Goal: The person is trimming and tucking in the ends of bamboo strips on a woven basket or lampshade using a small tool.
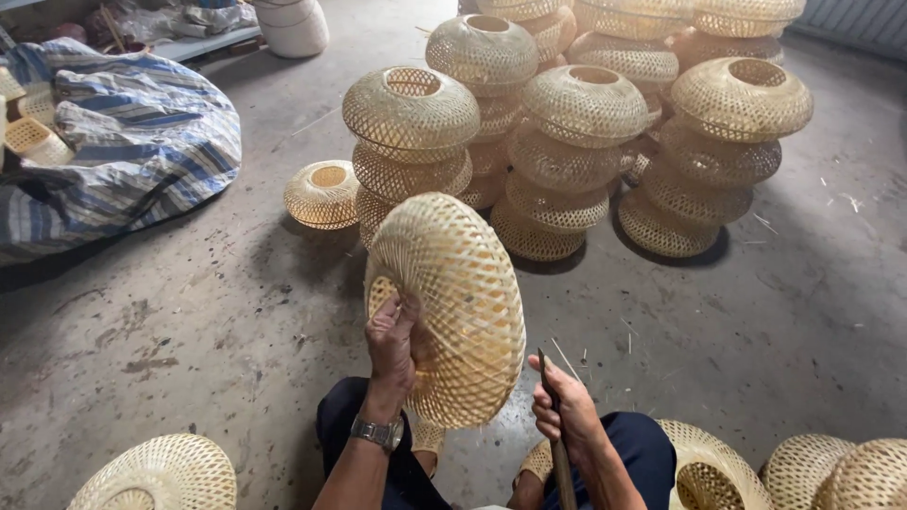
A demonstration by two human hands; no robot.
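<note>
My left hand (393, 345) grips the rim of a round woven bamboo lampshade (453, 302), held up on edge above my knees, its open mouth turned toward me. A metal watch sits on that wrist. My right hand (565, 404) is closed around a thin dark tool (554, 425), whose tip points up just beside the lampshade's lower right edge. Both legs in dark trousers show at the bottom of the view.
Several stacks of similar woven lampshades (586, 142) stand on the concrete floor ahead, one lone shade (323, 194) at their left. More shades lie near my legs (161, 474) (709, 467) (841, 472). A striped blue tarp bag (132, 142) with shades lies at left.
</note>
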